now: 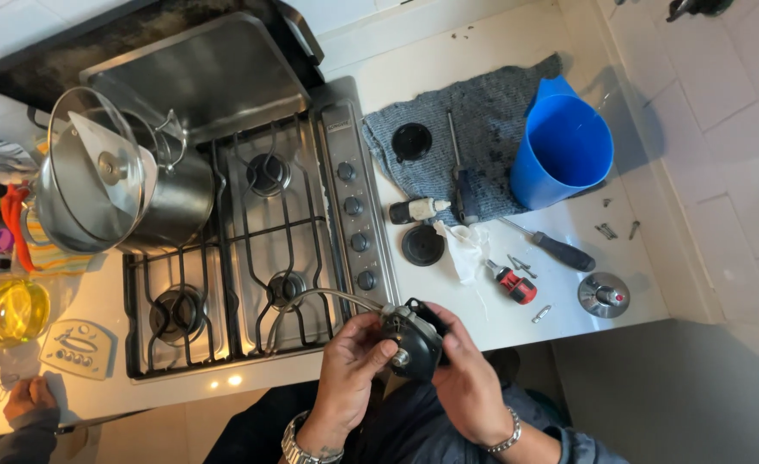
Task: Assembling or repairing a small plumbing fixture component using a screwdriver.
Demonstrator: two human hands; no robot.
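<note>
A: What do the hands have?

B: Both the left hand and right hand curl closed around a dark round burner part, held between them.

A: And around them?

B: A metal hose runs from it over the gas hob just beyond the left hand. A red-handled screwdriver lies beyond the right hand, a blue jug farther off.

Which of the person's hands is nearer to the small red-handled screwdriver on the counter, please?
The right hand. It grips the black part's right side, just below the red-handled screwdriver; the left hand holds the part's far side, farther from the screwdriver.
</note>
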